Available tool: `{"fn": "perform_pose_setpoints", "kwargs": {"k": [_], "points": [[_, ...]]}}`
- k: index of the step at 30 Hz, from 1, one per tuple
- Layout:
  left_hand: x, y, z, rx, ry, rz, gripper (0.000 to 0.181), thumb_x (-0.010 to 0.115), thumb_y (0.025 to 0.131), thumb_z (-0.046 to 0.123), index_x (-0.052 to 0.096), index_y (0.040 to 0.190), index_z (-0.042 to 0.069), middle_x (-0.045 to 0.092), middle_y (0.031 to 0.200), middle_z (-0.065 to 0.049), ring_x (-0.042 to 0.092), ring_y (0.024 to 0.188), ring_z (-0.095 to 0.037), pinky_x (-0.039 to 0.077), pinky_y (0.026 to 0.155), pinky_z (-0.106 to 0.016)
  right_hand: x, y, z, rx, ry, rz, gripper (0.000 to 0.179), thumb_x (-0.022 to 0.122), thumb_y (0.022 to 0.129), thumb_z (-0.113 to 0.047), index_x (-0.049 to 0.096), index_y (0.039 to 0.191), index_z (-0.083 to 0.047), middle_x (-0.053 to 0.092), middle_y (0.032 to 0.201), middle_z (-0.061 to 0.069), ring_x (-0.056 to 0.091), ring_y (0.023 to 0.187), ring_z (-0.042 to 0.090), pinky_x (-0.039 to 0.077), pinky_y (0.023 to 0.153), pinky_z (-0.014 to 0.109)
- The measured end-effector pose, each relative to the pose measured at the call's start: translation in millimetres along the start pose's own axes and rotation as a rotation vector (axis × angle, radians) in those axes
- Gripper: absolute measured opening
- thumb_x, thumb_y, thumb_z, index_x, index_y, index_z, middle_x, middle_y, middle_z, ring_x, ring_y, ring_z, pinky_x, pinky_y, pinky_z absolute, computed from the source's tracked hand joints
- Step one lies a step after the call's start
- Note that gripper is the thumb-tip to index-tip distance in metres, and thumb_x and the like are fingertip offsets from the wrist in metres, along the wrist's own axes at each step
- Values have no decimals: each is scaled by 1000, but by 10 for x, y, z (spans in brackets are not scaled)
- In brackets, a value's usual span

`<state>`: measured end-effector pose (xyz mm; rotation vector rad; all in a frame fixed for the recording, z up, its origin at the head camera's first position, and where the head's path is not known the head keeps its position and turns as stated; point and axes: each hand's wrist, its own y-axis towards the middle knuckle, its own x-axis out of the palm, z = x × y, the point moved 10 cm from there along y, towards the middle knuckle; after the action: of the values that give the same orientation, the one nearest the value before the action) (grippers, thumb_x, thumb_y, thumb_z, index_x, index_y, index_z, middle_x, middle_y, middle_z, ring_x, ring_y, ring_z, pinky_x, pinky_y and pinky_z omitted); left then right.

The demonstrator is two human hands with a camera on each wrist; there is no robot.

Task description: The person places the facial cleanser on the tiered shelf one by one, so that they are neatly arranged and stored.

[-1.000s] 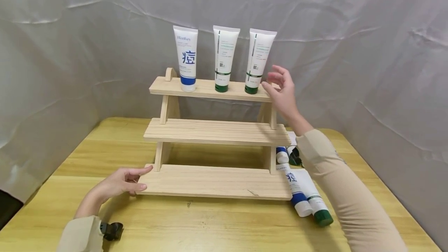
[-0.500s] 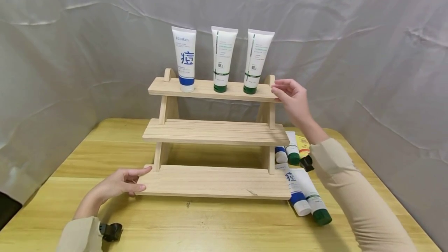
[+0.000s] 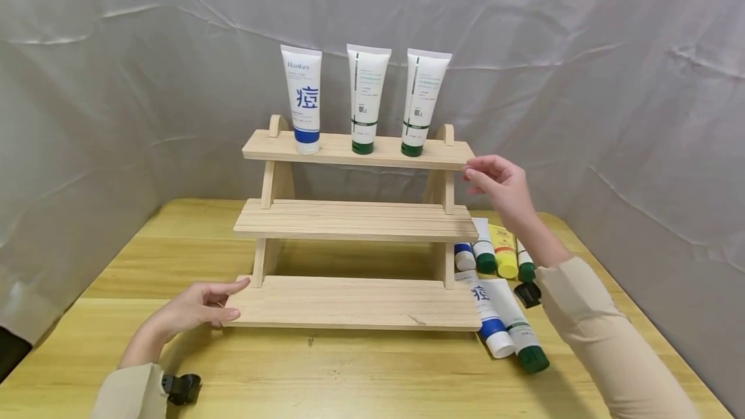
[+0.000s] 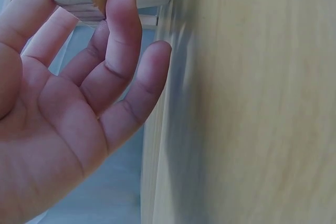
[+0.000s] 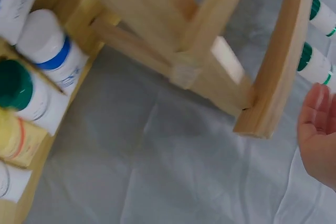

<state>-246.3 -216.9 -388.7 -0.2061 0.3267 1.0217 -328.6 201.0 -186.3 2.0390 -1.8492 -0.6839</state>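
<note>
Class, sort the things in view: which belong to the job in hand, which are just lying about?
Job, apparently:
- wooden stand
- standing tubes
- lying tubes, probably
- left hand
- right hand

Just there:
- table
- grey cloth
- black gadgets near the cuffs

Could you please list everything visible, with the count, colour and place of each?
rack: 1, pale wood, on table
blue-band tubes: 3, white, one on top shelf, two on table
green-cap tubes: 5, white, two on top shelf, three on table
yellow tube: 1, yellow, on table
table: 1, yellow, under rack
cloth: count unclear, grey, behind table
devices: 2, black, by sleeves
sleeves: 2, beige, on arms
left grip: 1, bare, holding bottom shelf
right grip: 1, bare, near top shelf
</note>
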Motion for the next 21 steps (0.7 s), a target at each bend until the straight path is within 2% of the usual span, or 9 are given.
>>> {"fn": "perform_pose_setpoints", "kwargs": {"k": [5, 11, 12, 15, 18, 21], "points": [[2, 6, -3, 8, -2, -4, 61, 61, 84, 8, 27, 130, -15, 58, 99, -23, 55, 74, -8, 49, 58, -29, -118, -128, 2, -34, 16, 46, 15, 58, 85, -2, 59, 97, 7, 63, 87, 5, 60, 77, 14, 50, 64, 21], [5, 4, 1, 14, -2, -6, 61, 61, 84, 8, 27, 129, -15, 58, 96, -22, 54, 74, -8, 49, 58, -29, -165, -302, 53, -16, -6, 14, 10, 56, 87, -2, 60, 96, 0, 63, 89, 3, 59, 78, 13, 50, 63, 20], [5, 2, 3, 14, -3, -5, 61, 61, 84, 8, 27, 129, -15, 58, 96, -22, 54, 73, -8, 49, 58, -29, -173, -337, 65, -19, -17, 9, 11, 56, 87, -2, 59, 97, 3, 62, 88, 2, 59, 78, 13, 49, 63, 20], [1, 1, 2, 5, -1, -1, 61, 61, 84, 9, 27, 129, -14, 59, 94, -19, 53, 72, -8, 48, 57, -28, -209, -435, 102, -37, -46, 16, 10, 55, 87, -1, 59, 96, 2, 62, 88, 3, 59, 77, 13, 49, 61, 20], [-2, 5, 2, 3, 0, 2, 61, 62, 84, 9, 27, 129, -14, 59, 93, -18, 53, 71, -8, 48, 57, -28, -252, -519, 136, -60, -68, 28, 12, 55, 87, 0, 57, 97, 6, 62, 87, 2, 59, 75, 12, 49, 60, 20], [-7, 1, -3, 4, 3, 3, 61, 62, 84, 9, 27, 129, -14, 59, 94, -18, 53, 71, -7, 48, 57, -28, -286, -590, 161, -61, -65, 42, 10, 54, 87, 2, 59, 95, 2, 62, 85, 3, 59, 73, 12, 49, 59, 20]]}}
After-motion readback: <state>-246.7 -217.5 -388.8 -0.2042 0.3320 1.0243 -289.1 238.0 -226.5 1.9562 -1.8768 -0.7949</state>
